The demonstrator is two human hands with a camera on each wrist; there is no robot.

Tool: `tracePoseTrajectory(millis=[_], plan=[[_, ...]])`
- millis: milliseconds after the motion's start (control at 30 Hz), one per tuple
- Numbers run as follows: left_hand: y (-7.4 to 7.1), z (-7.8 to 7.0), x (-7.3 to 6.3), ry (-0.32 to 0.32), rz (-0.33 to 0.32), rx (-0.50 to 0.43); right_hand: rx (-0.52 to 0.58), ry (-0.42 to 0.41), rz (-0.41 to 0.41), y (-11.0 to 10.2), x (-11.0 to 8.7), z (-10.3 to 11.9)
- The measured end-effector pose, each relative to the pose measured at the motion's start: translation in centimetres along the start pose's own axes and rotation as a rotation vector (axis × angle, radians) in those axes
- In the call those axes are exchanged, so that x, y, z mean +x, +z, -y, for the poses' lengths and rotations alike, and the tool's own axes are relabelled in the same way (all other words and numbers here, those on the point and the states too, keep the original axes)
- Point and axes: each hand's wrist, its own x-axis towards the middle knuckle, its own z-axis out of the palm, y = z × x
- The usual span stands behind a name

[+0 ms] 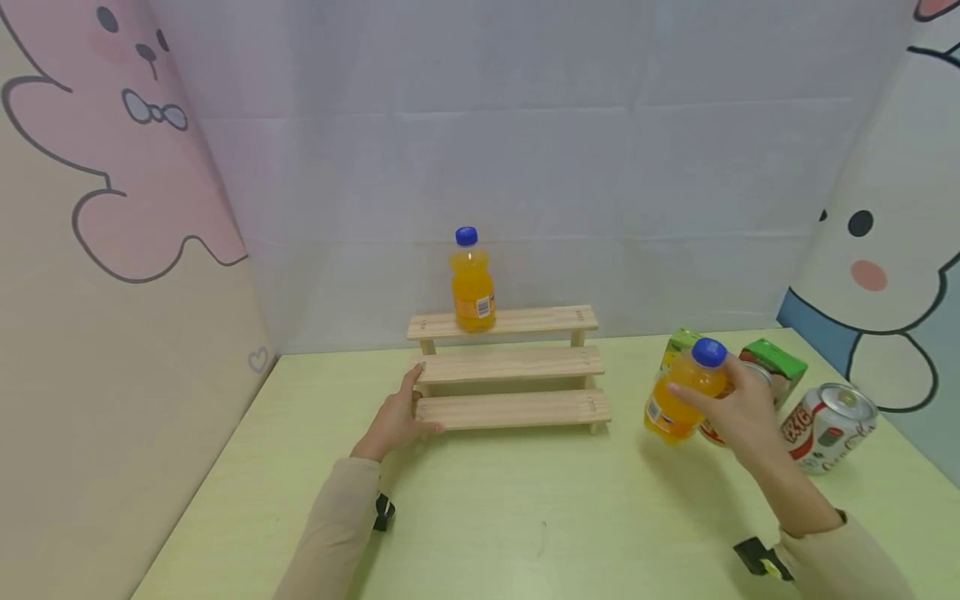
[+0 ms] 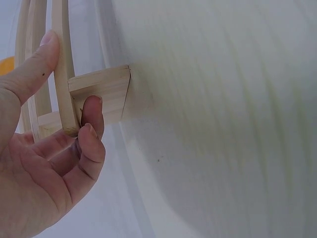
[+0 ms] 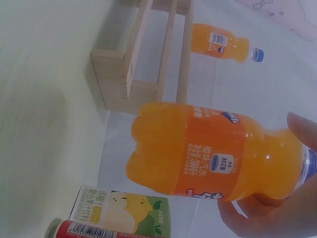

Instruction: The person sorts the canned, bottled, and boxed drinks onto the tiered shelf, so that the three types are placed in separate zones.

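Note:
My right hand (image 1: 750, 412) grips an orange soda bottle (image 1: 678, 396) with a blue cap near its neck, tilted and lifted off the table. In the right wrist view the bottle's label (image 3: 213, 151) shows up close. On the left, my left hand (image 1: 396, 421) holds the end of a three-tier wooden rack (image 1: 513, 408), thumb and fingers curled around the lower boards; the left wrist view shows fingertips (image 2: 91, 141) at the rack's end. A second orange soda bottle (image 1: 472, 287) stands upright on the top tier, left of its middle.
Right of the rack, behind and beside my right hand, stand a white-and-red can (image 1: 828, 429), a green juice box (image 1: 776, 367), another partly hidden can (image 1: 757, 373) and a yellow-green carton (image 1: 681, 342). A pale cloth wall (image 1: 525, 167) rises behind the table.

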Motion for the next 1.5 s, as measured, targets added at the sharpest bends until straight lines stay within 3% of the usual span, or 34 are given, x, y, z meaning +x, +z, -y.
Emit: tracePoseTrajectory(millis=[500, 1200, 1500], plan=[[-0.1, -0.3, -0.2, -0.008, 0.004, -0.023, -0.004, -0.026, -0.006, 0.7, 2.0, 2.1], [0.0, 0.1, -0.1, -0.003, -0.002, -0.012, 0.122, -0.079, 0.053, 2.5, 4.9, 4.1], [0.0, 0.2, -0.1, 0.007, -0.009, -0.013, 0.113, -0.08, 0.056, 3.1, 6.0, 4.8]])
